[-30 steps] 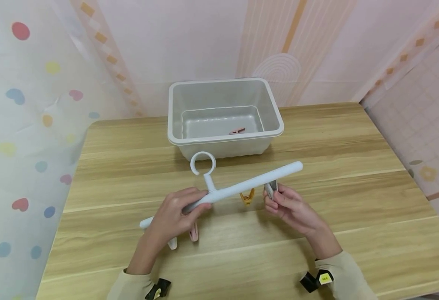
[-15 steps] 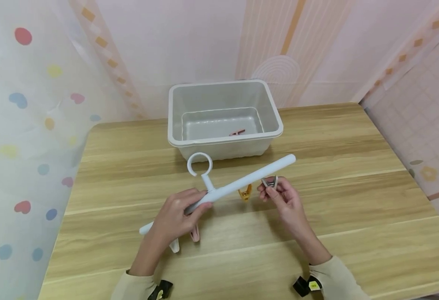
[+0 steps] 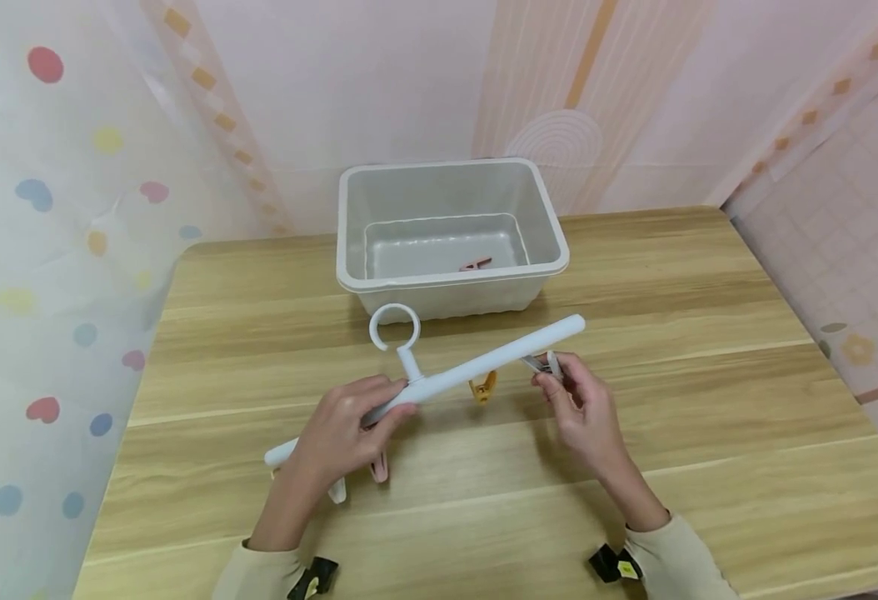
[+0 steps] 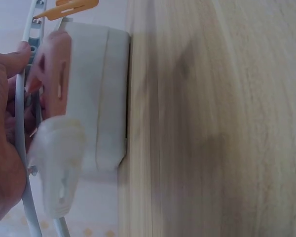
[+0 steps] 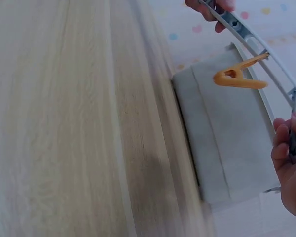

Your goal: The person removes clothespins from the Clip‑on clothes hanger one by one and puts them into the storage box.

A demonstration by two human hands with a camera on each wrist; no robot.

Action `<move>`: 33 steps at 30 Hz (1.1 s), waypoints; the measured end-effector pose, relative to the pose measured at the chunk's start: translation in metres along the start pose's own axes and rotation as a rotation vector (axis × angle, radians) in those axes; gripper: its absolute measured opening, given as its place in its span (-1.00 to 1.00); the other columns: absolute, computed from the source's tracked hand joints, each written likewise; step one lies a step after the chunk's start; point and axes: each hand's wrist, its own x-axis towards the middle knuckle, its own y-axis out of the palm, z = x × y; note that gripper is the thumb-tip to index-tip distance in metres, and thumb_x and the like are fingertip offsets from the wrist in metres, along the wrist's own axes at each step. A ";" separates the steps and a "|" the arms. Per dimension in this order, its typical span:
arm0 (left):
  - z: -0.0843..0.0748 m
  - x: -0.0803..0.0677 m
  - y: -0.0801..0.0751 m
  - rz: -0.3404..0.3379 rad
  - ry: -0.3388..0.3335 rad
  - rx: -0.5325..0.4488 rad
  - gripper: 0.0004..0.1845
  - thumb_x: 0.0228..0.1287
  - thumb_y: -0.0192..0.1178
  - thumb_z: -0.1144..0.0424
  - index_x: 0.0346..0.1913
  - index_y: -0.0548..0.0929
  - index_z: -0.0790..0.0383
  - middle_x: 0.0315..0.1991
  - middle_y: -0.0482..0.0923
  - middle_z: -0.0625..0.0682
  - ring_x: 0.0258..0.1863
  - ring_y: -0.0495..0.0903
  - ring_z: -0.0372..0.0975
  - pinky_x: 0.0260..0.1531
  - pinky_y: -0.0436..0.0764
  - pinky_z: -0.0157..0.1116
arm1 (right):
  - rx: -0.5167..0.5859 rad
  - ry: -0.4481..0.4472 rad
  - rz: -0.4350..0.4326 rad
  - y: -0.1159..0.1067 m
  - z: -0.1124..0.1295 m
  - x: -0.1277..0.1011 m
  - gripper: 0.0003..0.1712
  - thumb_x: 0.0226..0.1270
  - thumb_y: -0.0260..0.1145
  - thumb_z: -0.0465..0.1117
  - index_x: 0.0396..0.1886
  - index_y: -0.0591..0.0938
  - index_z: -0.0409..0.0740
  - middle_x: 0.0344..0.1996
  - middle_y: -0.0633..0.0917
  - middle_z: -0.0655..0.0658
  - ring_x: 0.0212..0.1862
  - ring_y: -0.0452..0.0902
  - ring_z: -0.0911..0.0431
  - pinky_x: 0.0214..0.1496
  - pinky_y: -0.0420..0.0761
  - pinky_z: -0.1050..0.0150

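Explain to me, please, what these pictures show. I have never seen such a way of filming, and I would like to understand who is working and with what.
There is no machine: a person works with two bare hands. The wide picture is taken from the head, looking down; the other two come from the left and right wrist, so the wooden table looks turned on its side there.

The left hand holds a white hanger with a round hook. The right hand pinches a gray clip close under the bar; I cannot tell whether it is fastened. An orange clip is attached between the hands, and a pink clip and a white clip hang near the left one.

Farther back stands a gray bin with another pink clip inside.
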 end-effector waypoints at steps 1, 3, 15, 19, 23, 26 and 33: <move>0.000 -0.001 0.000 0.002 -0.001 0.008 -0.76 0.17 0.42 0.30 -0.10 0.78 0.26 -0.48 0.62 -0.10 -0.59 0.42 -0.49 -0.56 0.44 -0.56 | -0.051 -0.023 -0.008 0.000 0.000 0.000 -0.86 0.32 0.29 -0.52 -0.15 0.61 -0.37 -0.44 0.69 -0.26 -0.45 0.43 0.34 -0.50 0.48 0.44; 0.001 -0.002 0.000 0.009 -0.006 0.019 -0.77 0.16 0.43 0.30 -0.10 0.77 0.26 -0.48 0.62 -0.10 -0.60 0.47 -0.51 -0.55 0.47 -0.56 | -0.148 -0.068 -0.024 0.000 -0.001 -0.001 -0.85 0.27 0.33 -0.51 -0.18 0.62 -0.35 -0.48 0.68 -0.20 -0.46 0.38 0.35 -0.53 0.41 0.45; -0.001 -0.002 0.000 0.042 -0.041 0.041 -0.77 0.22 0.40 0.27 -0.07 0.77 0.24 -0.49 0.59 -0.12 -0.69 0.50 -0.58 -0.59 0.45 -0.59 | -0.410 -0.232 0.016 -0.010 0.006 0.005 -0.80 0.20 0.39 -0.53 -0.17 0.63 -0.39 -0.40 0.71 -0.19 -0.45 0.50 0.22 -0.46 0.52 0.46; 0.000 -0.002 0.000 0.031 -0.026 0.034 -0.77 0.20 0.41 0.30 -0.08 0.77 0.24 -0.52 0.57 -0.13 -0.69 0.50 -0.57 -0.60 0.44 -0.59 | -0.464 -0.281 0.062 -0.016 0.010 0.010 -0.75 0.17 0.41 -0.54 -0.13 0.63 -0.42 -0.35 0.72 -0.23 -0.36 0.63 0.11 -0.38 0.68 0.26; 0.000 -0.003 0.001 0.006 0.001 0.047 -0.80 0.22 0.40 0.28 -0.10 0.77 0.23 -0.54 0.54 -0.14 -0.67 0.46 -0.55 -0.61 0.42 -0.58 | -0.500 -0.326 0.030 -0.015 0.013 0.010 -0.71 0.14 0.42 -0.55 -0.13 0.63 -0.42 -0.33 0.72 -0.25 -0.33 0.66 0.02 -0.34 0.70 0.16; 0.000 -0.002 0.002 -0.006 0.015 0.064 -0.81 0.25 0.38 0.26 -0.11 0.78 0.22 -0.56 0.53 -0.14 -0.65 0.40 -0.53 -0.63 0.40 -0.59 | -0.520 -0.353 -0.034 -0.011 0.014 0.008 -0.70 0.11 0.43 -0.56 -0.12 0.64 -0.42 -0.32 0.73 -0.27 -0.33 0.68 -0.01 -0.34 0.71 0.16; -0.001 -0.001 0.005 -0.049 0.007 0.064 -0.80 0.20 0.40 0.30 -0.12 0.77 0.28 -0.57 0.50 -0.12 -0.62 0.30 -0.49 -0.63 0.32 -0.58 | -0.439 -0.256 -0.073 -0.006 0.011 0.004 -0.75 0.17 0.40 -0.56 -0.14 0.62 -0.42 -0.47 0.66 -0.18 -0.49 0.45 0.23 -0.50 0.44 0.48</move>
